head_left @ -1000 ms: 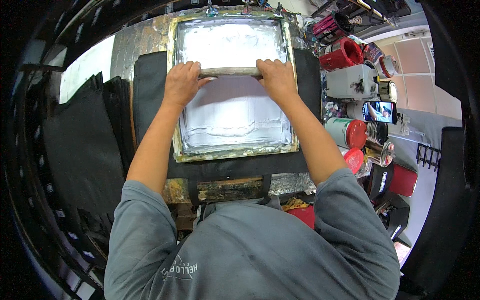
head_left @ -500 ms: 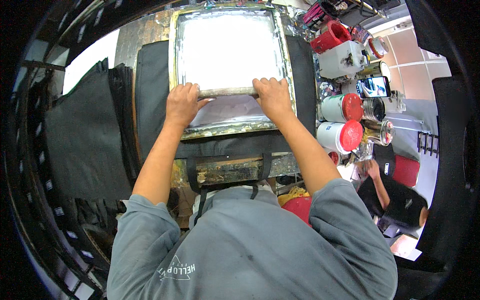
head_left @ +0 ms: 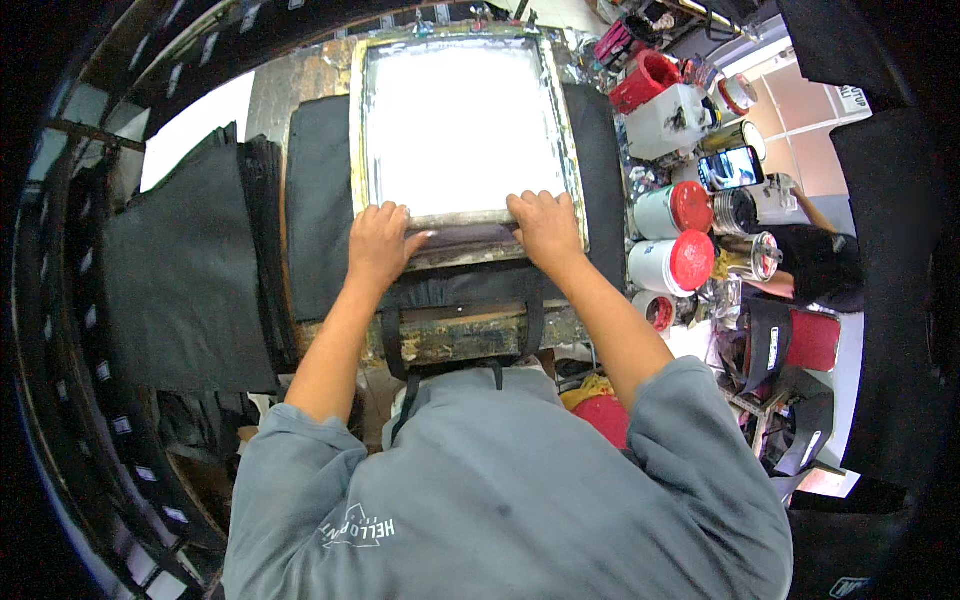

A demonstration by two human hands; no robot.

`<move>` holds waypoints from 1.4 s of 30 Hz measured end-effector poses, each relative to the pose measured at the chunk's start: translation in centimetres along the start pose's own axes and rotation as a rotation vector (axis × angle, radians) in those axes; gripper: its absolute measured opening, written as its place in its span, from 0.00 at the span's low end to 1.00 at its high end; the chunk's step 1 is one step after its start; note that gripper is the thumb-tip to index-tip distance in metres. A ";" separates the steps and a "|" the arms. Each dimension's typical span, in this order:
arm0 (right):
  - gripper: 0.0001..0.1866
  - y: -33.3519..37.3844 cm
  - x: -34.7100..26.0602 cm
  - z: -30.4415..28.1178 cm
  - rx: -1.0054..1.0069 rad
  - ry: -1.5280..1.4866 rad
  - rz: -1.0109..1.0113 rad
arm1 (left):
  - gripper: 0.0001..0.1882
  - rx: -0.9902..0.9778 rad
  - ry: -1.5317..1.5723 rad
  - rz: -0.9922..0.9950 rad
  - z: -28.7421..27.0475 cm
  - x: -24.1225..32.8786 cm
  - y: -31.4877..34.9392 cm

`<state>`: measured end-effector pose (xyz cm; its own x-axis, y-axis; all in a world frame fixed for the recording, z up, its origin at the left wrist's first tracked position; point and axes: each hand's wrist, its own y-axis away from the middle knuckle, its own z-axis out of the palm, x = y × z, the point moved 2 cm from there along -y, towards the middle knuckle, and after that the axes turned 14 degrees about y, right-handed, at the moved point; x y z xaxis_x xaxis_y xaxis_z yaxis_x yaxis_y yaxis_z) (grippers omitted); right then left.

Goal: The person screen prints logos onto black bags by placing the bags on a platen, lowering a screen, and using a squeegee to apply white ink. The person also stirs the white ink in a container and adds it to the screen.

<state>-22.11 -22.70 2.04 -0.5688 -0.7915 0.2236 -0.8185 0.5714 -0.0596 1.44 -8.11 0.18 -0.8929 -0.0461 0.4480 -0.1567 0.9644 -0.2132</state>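
Both my hands grip a squeegee (head_left: 462, 219) that lies crosswise in a silk-screen frame (head_left: 359, 140). My left hand (head_left: 380, 243) closes over its left end, with the thumb pointing inward. At the right end, my right hand (head_left: 547, 230) is wrapped round it. Bright white mesh (head_left: 460, 130) fills the frame beyond the squeegee; a narrow greyish strip shows on the near side. Under the frame lies a black fabric bag (head_left: 318, 210), its handles (head_left: 393, 340) hanging over the table's near edge. The squeegee's blade is hidden.
Black fabric pieces (head_left: 190, 285) are stacked at the left. Along the right stand a red container (head_left: 640, 88), a white jug (head_left: 668, 120), red-lidded tubs (head_left: 655, 265), jars and a lit phone (head_left: 731, 168). Another person's dark sleeve (head_left: 815, 262) shows at far right.
My hands have drawn the squeegee nearer to me down the screen, so the white area beyond it is longer. The other person at the right has moved farther up in view.
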 end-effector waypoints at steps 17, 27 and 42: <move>0.27 1.1 -3.2 -0.8 -0.023 -0.263 -0.021 | 0.45 0.042 0.032 -0.335 1.0 -5.6 8.6; 0.27 0.9 -2.8 -3.2 -0.021 -0.308 -0.004 | 0.48 0.163 0.106 -0.359 -0.4 -4.8 8.5; 0.28 -0.2 -2.2 -12.0 0.217 -0.178 0.063 | 0.47 0.376 0.571 -0.463 -4.9 -1.8 7.7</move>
<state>-19.76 -18.45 13.27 -0.6085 -0.7926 0.0393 -0.7683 0.5761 -0.2789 3.93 0.64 2.02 -0.3666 -0.1803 0.9127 -0.6777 0.7239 -0.1292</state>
